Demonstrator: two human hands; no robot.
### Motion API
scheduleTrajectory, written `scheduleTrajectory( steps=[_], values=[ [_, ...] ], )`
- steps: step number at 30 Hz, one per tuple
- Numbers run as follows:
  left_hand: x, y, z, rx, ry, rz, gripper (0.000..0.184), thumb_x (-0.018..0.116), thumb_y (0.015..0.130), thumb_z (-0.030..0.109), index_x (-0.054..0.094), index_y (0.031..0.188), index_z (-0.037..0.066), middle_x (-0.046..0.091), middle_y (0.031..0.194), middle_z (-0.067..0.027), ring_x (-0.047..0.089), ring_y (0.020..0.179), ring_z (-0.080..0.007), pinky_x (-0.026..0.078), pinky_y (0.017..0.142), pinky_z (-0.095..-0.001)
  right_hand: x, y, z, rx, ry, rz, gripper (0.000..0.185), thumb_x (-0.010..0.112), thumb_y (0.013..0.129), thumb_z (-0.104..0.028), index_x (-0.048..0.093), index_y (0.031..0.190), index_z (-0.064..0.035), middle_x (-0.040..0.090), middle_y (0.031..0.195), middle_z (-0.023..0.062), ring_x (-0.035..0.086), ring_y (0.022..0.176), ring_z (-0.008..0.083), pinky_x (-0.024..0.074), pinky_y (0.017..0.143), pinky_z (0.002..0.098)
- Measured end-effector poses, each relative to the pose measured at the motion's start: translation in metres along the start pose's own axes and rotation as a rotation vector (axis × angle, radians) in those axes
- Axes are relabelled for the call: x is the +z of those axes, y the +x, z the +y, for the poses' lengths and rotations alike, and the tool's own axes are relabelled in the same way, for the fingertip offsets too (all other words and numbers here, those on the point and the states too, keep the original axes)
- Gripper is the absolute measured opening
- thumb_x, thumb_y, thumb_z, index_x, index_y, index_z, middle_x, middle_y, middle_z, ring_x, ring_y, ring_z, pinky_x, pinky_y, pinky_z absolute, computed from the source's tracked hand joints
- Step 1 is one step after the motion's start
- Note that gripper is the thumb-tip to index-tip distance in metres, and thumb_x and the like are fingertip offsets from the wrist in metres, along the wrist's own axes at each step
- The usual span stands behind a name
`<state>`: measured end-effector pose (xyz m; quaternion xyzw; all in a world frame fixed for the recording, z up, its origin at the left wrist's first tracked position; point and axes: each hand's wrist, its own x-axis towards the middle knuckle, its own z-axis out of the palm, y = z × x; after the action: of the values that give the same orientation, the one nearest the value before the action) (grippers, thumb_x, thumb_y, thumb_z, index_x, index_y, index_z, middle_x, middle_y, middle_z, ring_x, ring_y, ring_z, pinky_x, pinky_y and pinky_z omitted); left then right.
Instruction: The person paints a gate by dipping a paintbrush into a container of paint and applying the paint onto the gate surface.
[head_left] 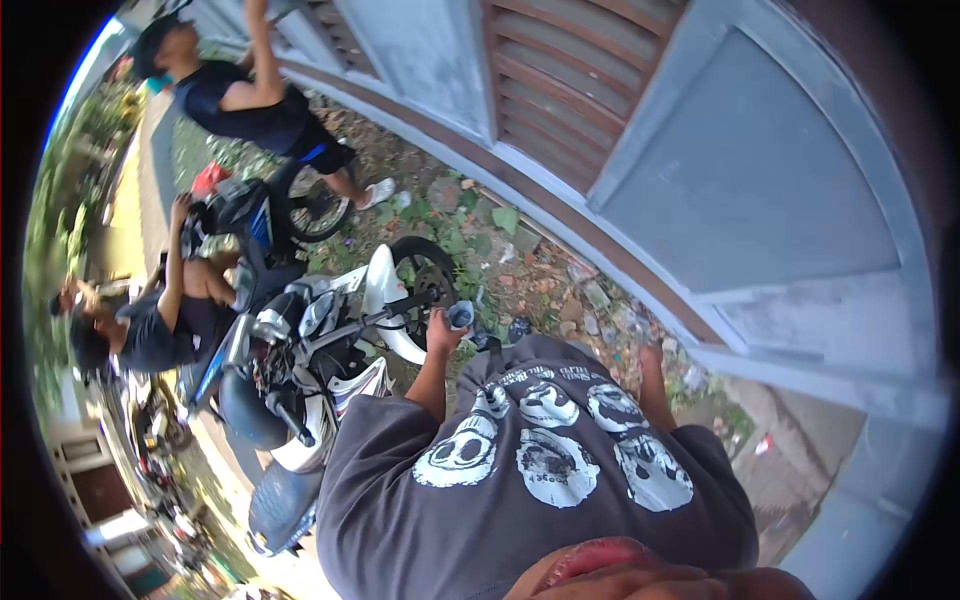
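My left hand (440,333) is closed around a small bluish-grey cup (460,315), held low in front of me near the front wheel of a white motorcycle (383,290). What the cup holds is too small to make out. My right hand (651,357) hangs low on the other side of my dark printed shirt (560,500), over the littered ground. Its fingers are too small and foreshortened to show whether they are closed.
A grey-blue wall (760,150) with brown slatted panels (570,80) runs along the right. Rubble, litter and weeds cover the ground (560,290). One person (240,100) stands by the wall with raised arms; another person (150,325) sits beside the parked motorcycles.
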<state>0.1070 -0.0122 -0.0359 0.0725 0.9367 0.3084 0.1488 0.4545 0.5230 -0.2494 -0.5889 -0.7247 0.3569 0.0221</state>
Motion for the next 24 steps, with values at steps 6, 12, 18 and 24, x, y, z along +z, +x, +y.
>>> scheduleTrajectory(
  steps=[6, 12, 18, 24],
  values=[
    [0.044, -0.008, -0.009, 0.087, -0.161, -0.043, 0.081, 0.087, 0.062, 0.03, 0.053, 0.125, -0.007, 0.055, 0.119, -0.0214, 0.058, 0.11, -0.0368, 0.048, 0.095, -0.0419, -0.142, -0.077, -0.133, 0.07, -0.307, 0.147, 0.036, 0.065, 0.084, -0.034, 0.072, 0.097, -0.0008, 0.07, 0.1, 0.0276, 0.068, 0.098, 0.0433, 0.0533, 0.089, 0.051],
    [0.055, -0.025, 0.012, 0.09, 0.034, -0.101, 0.07, 0.089, 0.061, 0.031, 0.06, 0.113, -0.007, 0.056, 0.113, -0.0188, 0.062, 0.1, -0.0329, 0.052, 0.088, -0.0412, -0.203, -0.065, -0.15, 0.028, -0.323, 0.155, 0.038, 0.066, 0.087, -0.037, 0.073, 0.102, -0.0026, 0.071, 0.105, 0.0252, 0.067, 0.1, 0.0424, 0.0532, 0.089, 0.0496],
    [0.061, -0.027, 0.031, 0.08, -0.059, 0.0, 0.073, 0.091, 0.064, 0.029, 0.058, 0.119, -0.006, 0.055, 0.118, -0.0175, 0.062, 0.104, -0.0324, 0.051, 0.09, -0.0407, -0.227, -0.032, -0.157, 0.08, -0.099, 0.022, 0.046, 0.069, 0.085, -0.041, 0.073, 0.105, 0.0002, 0.072, 0.098, 0.025, 0.067, 0.099, 0.0423, 0.053, 0.086, 0.047],
    [0.051, -0.038, 0.052, 0.04, -0.055, -0.001, 0.072, 0.092, 0.065, 0.028, 0.057, 0.118, -0.006, 0.054, 0.117, -0.0156, 0.061, 0.105, -0.0301, 0.05, 0.091, -0.0389, -0.219, -0.012, -0.159, 0.003, -0.041, 0.072, 0.046, 0.071, 0.085, -0.036, 0.07, 0.107, 0.0035, 0.071, 0.1, 0.026, 0.067, 0.101, 0.0419, 0.0529, 0.089, 0.0466]
  ],
)
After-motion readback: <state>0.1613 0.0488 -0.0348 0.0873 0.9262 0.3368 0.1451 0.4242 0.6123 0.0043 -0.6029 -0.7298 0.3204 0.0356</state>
